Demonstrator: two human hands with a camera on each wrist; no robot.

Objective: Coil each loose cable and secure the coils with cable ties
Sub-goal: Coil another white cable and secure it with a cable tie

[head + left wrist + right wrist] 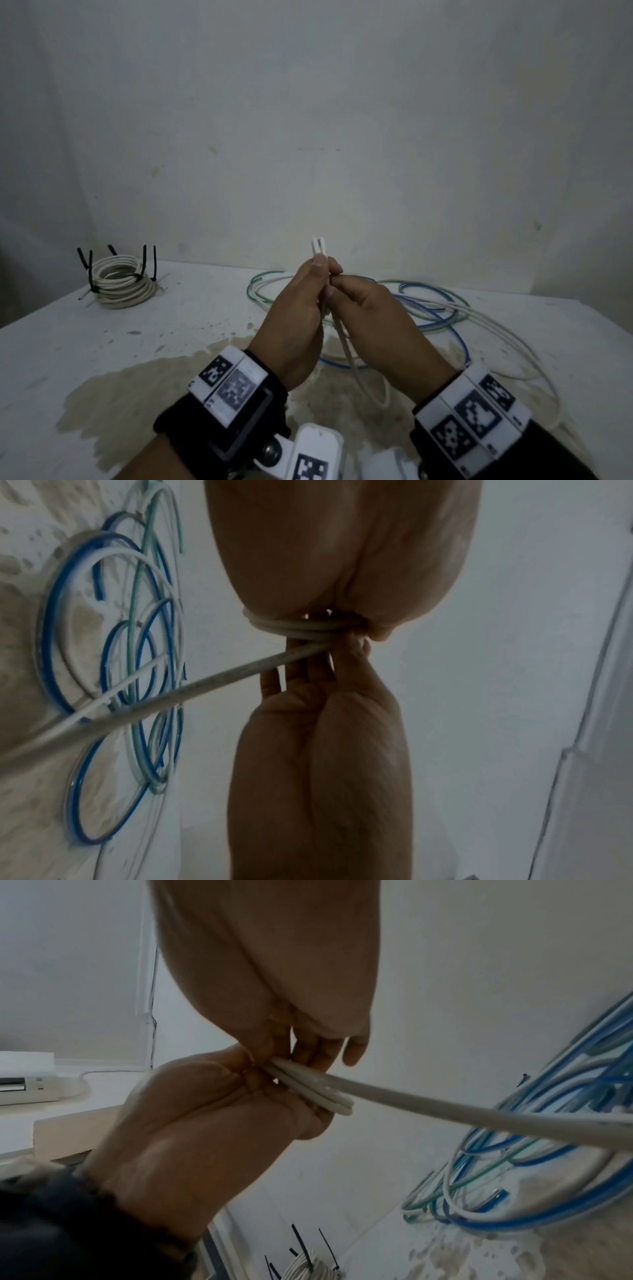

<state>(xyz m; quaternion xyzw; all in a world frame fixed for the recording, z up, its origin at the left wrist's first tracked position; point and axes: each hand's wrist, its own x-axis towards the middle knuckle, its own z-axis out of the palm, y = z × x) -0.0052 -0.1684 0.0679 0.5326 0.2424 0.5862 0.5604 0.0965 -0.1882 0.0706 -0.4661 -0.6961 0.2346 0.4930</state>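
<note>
Head view from where I'm standing: both hands are up off the table (102, 342), pinched together on the white cable (346, 349). Left hand (294, 318) clamps the cut end so it pokes up past the thumb, while the right hand (373, 315) grips just below, probably to start a tidy loop. Its slack trails down onto the blue and green cables (428, 308). One finished coil (120, 284) with black ties sits parked far left, out of the way.
</note>
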